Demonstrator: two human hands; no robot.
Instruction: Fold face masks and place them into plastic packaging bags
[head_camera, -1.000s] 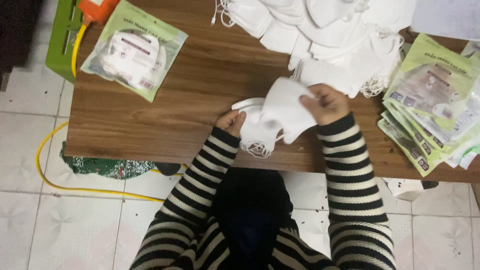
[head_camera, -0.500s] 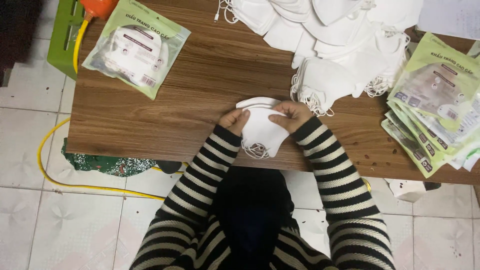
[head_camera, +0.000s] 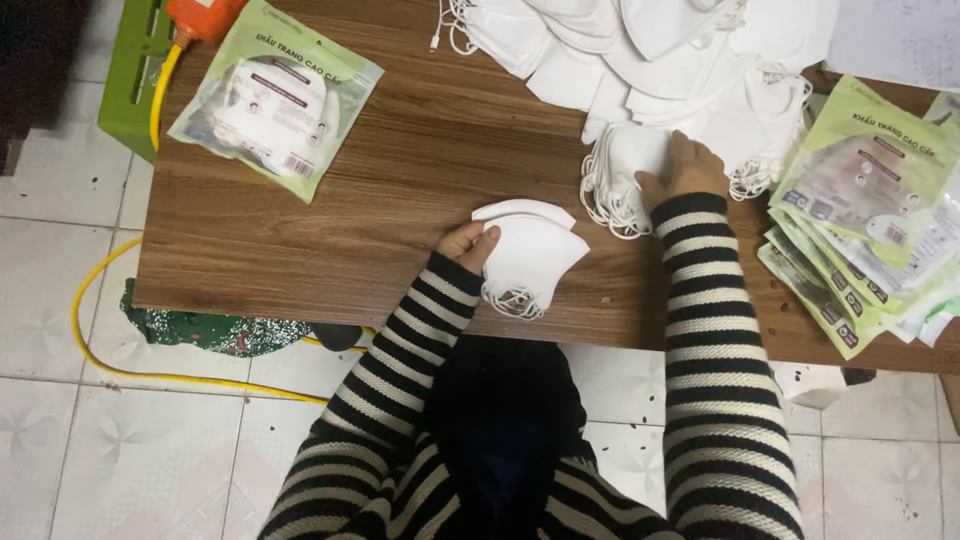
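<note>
A small stack of folded white face masks (head_camera: 530, 255) lies near the front edge of the brown wooden table (head_camera: 400, 190). My left hand (head_camera: 467, 240) rests on the stack's left side, fingers curled over the top mask. My right hand (head_camera: 685, 168) is further right and further back, pressed on a bundle of white masks (head_camera: 625, 175) with ear loops showing at its left edge. Both arms wear black-and-white striped sleeves.
A big heap of loose white masks (head_camera: 650, 45) fills the table's back. Several green mask packets (head_camera: 870, 210) are piled at the right edge, one filled packet (head_camera: 275, 95) lies back left. A yellow cable (head_camera: 150, 370) runs over the tiled floor.
My right hand has left the small stack and reached right and back to the bundle of masks. My left hand stays on the stack, which now lies flat on the table.
</note>
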